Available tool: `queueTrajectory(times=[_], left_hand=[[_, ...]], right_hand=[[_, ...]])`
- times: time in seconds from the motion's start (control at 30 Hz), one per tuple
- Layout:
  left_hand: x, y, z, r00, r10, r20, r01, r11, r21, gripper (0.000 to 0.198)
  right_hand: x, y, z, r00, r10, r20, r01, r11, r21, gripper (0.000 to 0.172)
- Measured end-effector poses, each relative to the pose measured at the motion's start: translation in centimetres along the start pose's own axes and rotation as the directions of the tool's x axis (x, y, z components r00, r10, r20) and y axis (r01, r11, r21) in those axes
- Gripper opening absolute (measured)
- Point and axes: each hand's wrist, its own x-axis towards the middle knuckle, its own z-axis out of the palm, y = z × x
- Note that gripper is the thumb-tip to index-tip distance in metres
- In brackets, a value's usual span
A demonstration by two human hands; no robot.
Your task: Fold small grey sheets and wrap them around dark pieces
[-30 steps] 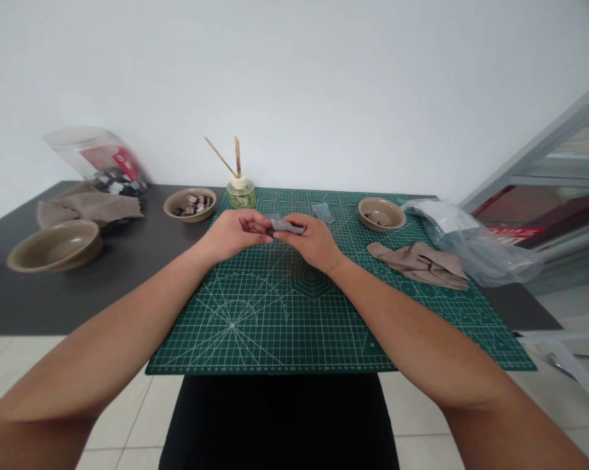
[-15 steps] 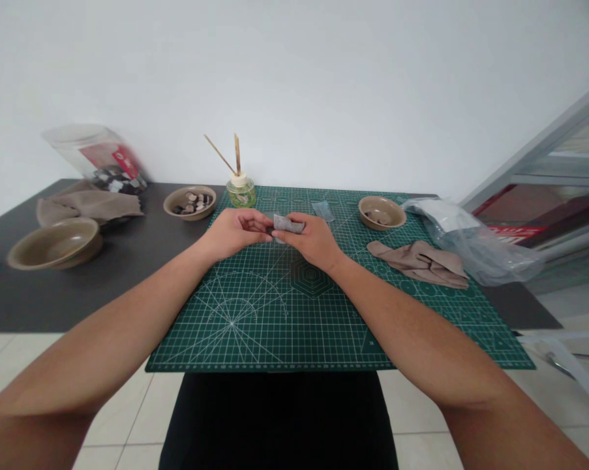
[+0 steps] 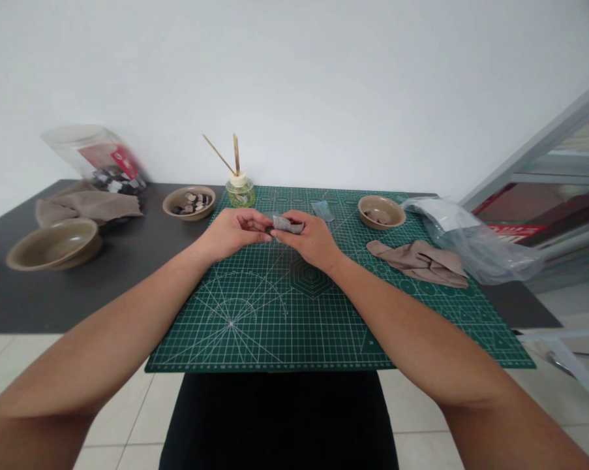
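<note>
Above the middle of the green cutting mat (image 3: 255, 326), my two hands meet around a small piece. My right hand (image 3: 311, 240) is closed on a folded grey cloth (image 3: 288, 225), which looks like sandpaper or a rag; I cannot tell which. With thumb and fingertips, my left hand (image 3: 239, 232) pinches a small dark piece (image 3: 269, 230) against the cloth's left end. Most of that piece is covered by fingers. Behind my right hand a small pale blue patch (image 3: 322, 210) lies flat on the mat.
Left are a bowl of dark pieces (image 3: 190, 203), another bowl (image 3: 54, 245), a brown cloth (image 3: 91, 205) and a clear jar (image 3: 105, 156). A reed diffuser (image 3: 240, 190) stands at the back. Right are a third bowl (image 3: 382, 213), a brown cloth (image 3: 421, 263) and a plastic bag (image 3: 475, 241).
Both hands stay in nearly the same place. The grey cloth in my right hand has shifted very slightly; nothing has been let go.
</note>
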Motion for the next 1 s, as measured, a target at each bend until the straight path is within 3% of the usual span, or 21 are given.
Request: queueTrajectory(times=[0.43, 1.0], left_hand=[[-0.03, 0.0, -0.11, 0.999, -0.037, 0.023, 0.037, 0.999, 0.023, 0.036], [0.02, 0.0, -0.15, 0.998, -0.032, 0.048, 0.032, 0.999, 0.002, 0.034]], right_hand=[[0.19, 0.09, -0.09, 0.995, -0.012, 0.095, 0.01, 1.0, 0.019, 0.017], [0.17, 0.3, -0.08, 0.997, 0.012, 0.071, -0.011, 1.0, -0.014, 0.022]])
